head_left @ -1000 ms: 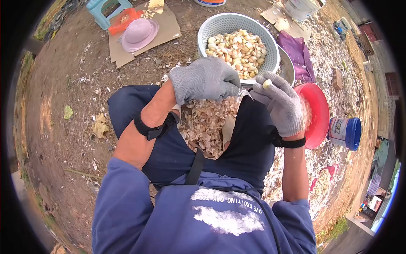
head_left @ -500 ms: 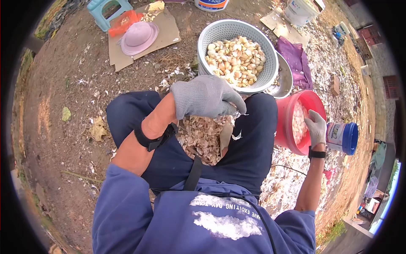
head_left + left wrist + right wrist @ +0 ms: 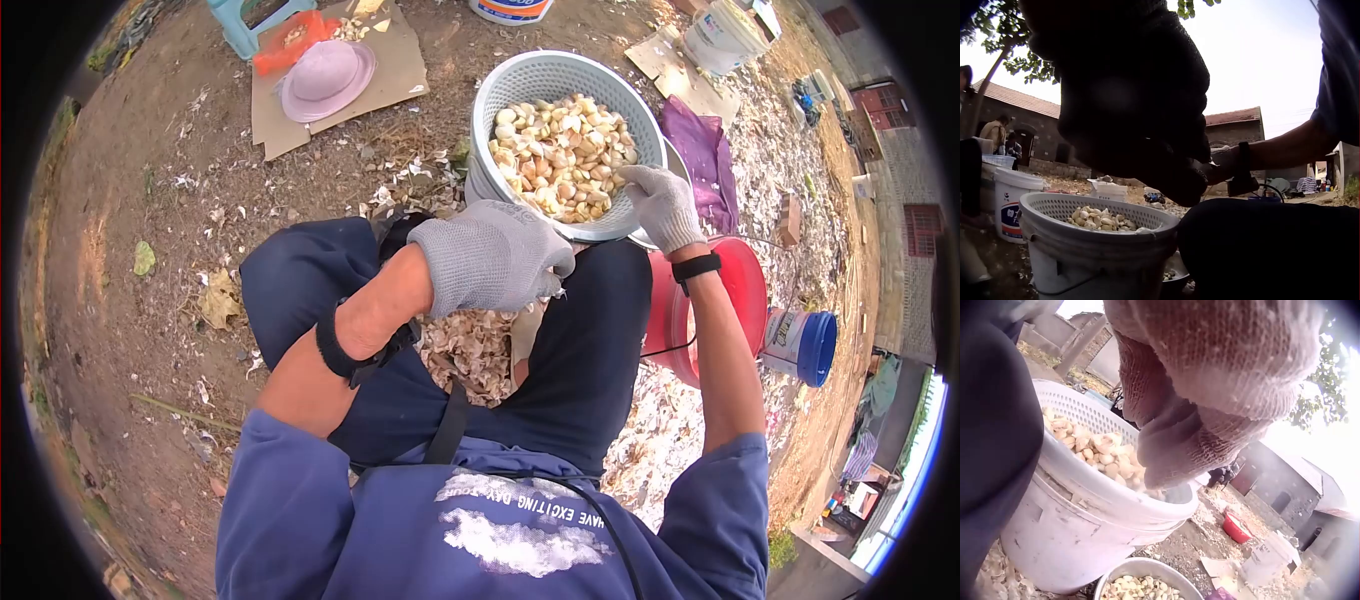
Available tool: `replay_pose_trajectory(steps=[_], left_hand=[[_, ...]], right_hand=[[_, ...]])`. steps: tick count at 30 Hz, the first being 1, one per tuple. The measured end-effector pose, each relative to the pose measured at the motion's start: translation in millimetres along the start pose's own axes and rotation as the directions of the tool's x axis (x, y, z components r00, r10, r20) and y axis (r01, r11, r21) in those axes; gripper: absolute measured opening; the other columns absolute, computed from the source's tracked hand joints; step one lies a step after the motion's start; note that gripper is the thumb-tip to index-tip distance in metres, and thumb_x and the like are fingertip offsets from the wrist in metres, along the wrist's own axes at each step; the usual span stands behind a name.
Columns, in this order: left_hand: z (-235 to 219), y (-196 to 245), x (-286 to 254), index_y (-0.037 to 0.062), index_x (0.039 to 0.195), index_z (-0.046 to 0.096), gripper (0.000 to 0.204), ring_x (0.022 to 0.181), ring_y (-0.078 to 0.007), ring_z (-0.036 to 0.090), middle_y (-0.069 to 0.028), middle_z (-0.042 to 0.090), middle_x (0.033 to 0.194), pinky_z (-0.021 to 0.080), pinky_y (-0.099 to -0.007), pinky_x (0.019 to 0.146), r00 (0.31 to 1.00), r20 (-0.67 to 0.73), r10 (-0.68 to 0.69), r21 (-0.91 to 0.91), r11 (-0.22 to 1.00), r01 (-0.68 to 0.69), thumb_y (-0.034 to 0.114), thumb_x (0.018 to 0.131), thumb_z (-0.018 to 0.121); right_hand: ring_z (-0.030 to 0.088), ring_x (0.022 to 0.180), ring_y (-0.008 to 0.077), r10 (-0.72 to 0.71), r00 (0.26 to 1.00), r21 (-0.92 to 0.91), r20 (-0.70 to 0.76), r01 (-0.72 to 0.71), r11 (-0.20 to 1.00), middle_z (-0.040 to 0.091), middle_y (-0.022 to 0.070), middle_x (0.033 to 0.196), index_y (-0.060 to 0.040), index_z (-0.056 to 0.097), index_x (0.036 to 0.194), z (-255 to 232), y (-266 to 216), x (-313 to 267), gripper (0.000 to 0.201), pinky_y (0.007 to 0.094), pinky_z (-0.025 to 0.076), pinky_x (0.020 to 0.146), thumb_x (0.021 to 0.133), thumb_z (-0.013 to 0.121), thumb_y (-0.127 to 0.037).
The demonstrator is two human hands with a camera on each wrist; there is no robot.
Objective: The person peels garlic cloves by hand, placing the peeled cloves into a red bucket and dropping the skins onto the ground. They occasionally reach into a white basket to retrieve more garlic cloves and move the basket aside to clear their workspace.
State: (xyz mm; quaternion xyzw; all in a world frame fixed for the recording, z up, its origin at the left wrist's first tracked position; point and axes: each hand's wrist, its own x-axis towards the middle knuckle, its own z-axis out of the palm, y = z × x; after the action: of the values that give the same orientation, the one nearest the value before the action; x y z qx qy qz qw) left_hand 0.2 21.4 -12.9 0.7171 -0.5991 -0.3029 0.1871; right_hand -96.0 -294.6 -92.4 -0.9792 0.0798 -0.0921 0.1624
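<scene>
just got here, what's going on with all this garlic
A seated person in gloves is working over garlic cloves in a perforated basket. The right hand is over the basket's near rim, fingers by the cloves; whether it holds one isn't clear. The left hand is above the lap, fingers curled, its grip hidden. Loose skins lie between the legs, and a red tub stands to the person's right.

The gloved right grip (image 3: pixel 1210 394) hangs by a perforated basket (image 3: pixel 1079 407) of cloves (image 3: pixel 1113 459).
</scene>
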Motion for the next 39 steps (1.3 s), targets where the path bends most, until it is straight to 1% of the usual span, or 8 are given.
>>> replay_pose_trajectory(steps=[3,8,18,21,24,28,34,39], left_hand=[[1,-2,3,0.0169,0.118,0.076,0.029,0.101,-0.0358,0.075,-0.0148,0.077,0.104,0.058,-0.0498,0.087,1.0,-0.001,0.005,0.05,0.999,-0.005,0.036,0.099,0.068],[4,-3,8,0.0148,0.112,0.075,0.026,0.098,-0.037,0.075,-0.0166,0.076,0.098,0.058,-0.0509,0.086,0.998,-0.043,0.049,0.071,0.996,-0.046,0.035,0.097,0.069],[3,-1,15,0.0136,0.107,0.074,0.024,0.096,-0.0378,0.075,-0.0172,0.076,0.096,0.058,-0.0508,0.085,0.999,-0.028,0.021,0.112,0.994,-0.018,0.034,0.098,0.066],[7,-4,21,0.0144,0.112,0.075,0.026,0.096,-0.0372,0.075,-0.0159,0.077,0.1,0.058,-0.0505,0.085,0.995,-0.091,-0.049,0.105,0.993,0.058,0.034,0.1,0.063],[8,-8,25,0.0164,0.118,0.075,0.028,0.097,-0.0359,0.075,-0.0142,0.078,0.103,0.058,-0.05,0.086,0.97,-0.222,-0.098,0.071,0.991,0.116,0.035,0.102,0.061],[8,-11,29,0.0179,0.12,0.076,0.029,0.099,-0.0348,0.075,-0.0135,0.078,0.103,0.058,-0.0495,0.087,0.933,-0.326,-0.151,0.055,0.982,0.178,0.035,0.102,0.062],[9,-11,34,0.0178,0.122,0.076,0.029,0.097,-0.0352,0.076,-0.0129,0.079,0.104,0.058,-0.0479,0.087,0.874,-0.442,-0.203,-0.007,0.975,0.223,0.035,0.101,0.066],[4,-3,37,0.0057,0.118,0.077,0.037,0.086,-0.0229,0.078,-0.0114,0.079,0.097,0.06,-0.0413,0.078,0.842,-0.41,-0.35,-0.353,0.912,0.207,0.037,0.099,0.072]], right_hand=[[0.073,0.098,0.0396,-0.097,0.993,-0.143,0.065,0.105,0.984,0.077,0.0197,0.102,-0.0112,0.08,0.113,29,9,22,0.027,0.0498,0.058,0.089,0.089,0.068,-0.009],[0.072,0.097,0.0409,-0.045,0.985,-0.378,0.167,0.107,0.92,0.073,0.0207,0.096,-0.006,0.072,0.096,55,7,39,0.015,0.0521,0.058,0.085,0.088,0.06,-0.009],[0.073,0.097,0.0429,0.01,0.966,-0.251,0.257,0.057,0.966,0.075,0.0217,0.098,-0.0059,0.074,0.102,60,8,39,0.019,0.053,0.057,0.085,0.088,0.063,-0.012],[0.074,0.098,0.0395,-0.046,0.988,-0.163,0.148,0.07,0.984,0.076,0.0212,0.101,-0.0062,0.076,0.107,53,4,35,0.022,0.0492,0.059,0.087,0.089,0.067,-0.013],[0.078,0.096,0.0272,0.16,0.977,0.165,0.143,-0.183,0.969,0.079,0.0172,0.104,-0.0071,0.078,0.119,29,-16,30,0.034,0.0372,0.06,0.09,0.086,0.075,-0.014],[0.074,0.092,0.0155,0.196,0.969,0.393,0.151,-0.24,0.888,0.08,0.0103,0.103,-0.0058,0.077,0.126,9,-22,12,0.04,0.0317,0.059,0.087,0.088,0.079,-0.017],[0.074,0.096,0.0119,0.214,0.973,0.563,0.089,-0.226,0.795,0.079,0.0075,0.104,-0.0028,0.076,0.125,-18,-56,-17,0.038,0.0288,0.059,0.087,0.088,0.078,-0.011],[0.077,0.097,0.0152,0.23,0.973,0.539,0.009,-0.198,0.819,0.079,0.0093,0.104,-0.0042,0.076,0.124,-34,-88,-33,0.038,0.0302,0.06,0.086,0.086,0.079,-0.006]])
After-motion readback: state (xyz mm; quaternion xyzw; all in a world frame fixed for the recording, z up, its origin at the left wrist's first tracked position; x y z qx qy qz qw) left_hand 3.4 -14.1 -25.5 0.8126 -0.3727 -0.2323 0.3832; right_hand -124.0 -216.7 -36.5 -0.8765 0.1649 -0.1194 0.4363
